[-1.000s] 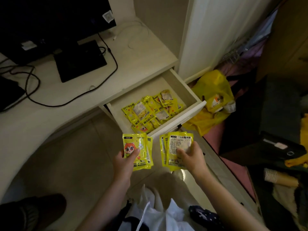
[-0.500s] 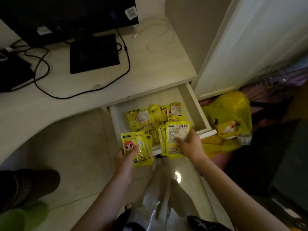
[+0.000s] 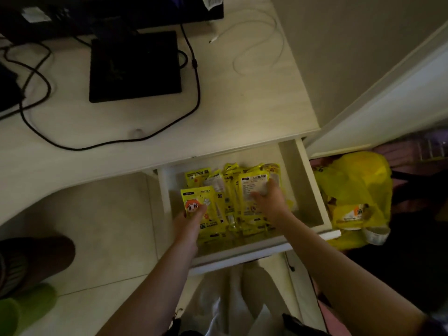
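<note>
Since both hands sit low inside the open white wooden drawer (image 3: 242,257), I log this as the put-down step.

Left hand (image 3: 189,221): thumb pressed on the front and fingers curled behind, pinching a small stack of flat yellow cartoon-face packets (image 3: 214,202) by its near edge. The stack is face up and nearly flat, at the drawer's left side.

Right hand (image 3: 271,202): fingers curled over a second stack of yellow white-label packets (image 3: 252,184), thumb on the label. It is label side up, over the middle of the drawer.

Both stacks lie on or just above the loose yellow packets (image 3: 196,177) heaped toward the drawer's back; I cannot tell whether they touch.

Judgement: gripping by the near edge keeps each stack squared and lets it slide off flat. That way the pile stays low enough for the drawer to close under the pale wooden bench (image 3: 218,117).

A crumpled yellow plastic bag (image 3: 358,187) lies on the floor just right of the drawer, likely the packets' source.

Risk: slippery packets fanning out on release.
</note>
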Demonstrator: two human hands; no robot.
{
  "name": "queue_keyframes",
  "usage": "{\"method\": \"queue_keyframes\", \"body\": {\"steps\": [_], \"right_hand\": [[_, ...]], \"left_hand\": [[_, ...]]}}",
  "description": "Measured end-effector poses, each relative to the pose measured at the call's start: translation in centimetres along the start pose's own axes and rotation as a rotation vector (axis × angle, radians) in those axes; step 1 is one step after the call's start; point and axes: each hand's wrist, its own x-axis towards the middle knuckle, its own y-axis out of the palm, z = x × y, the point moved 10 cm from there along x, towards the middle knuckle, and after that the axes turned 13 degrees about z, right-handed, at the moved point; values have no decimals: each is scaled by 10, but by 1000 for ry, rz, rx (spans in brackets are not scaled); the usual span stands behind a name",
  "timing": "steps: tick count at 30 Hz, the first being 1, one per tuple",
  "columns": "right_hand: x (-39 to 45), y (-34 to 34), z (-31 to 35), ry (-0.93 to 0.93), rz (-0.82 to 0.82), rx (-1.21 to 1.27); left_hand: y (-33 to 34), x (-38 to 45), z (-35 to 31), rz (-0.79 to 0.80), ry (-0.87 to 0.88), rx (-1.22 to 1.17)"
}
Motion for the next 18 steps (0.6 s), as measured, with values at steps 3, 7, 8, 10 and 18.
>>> {"method": "queue_keyframes", "body": {"steps": [3, 7, 8, 10, 18], "right_hand": [[26, -1, 4, 3, 15, -27], [61, -2, 6, -16, 40, -104], [69, -3, 5, -10, 41, -115], [82, -6, 6, -9, 37, -129], [102, -21, 1, 33, 54, -370]], "left_hand": [[14, 4, -23, -19, -11, 18], [25, 33, -34, -56, -24, 2], [25, 40, -38, -70, -15, -15], [26, 54, -46, -107, 1, -39], [37, 67, -40, -138, -58, 111]]}}
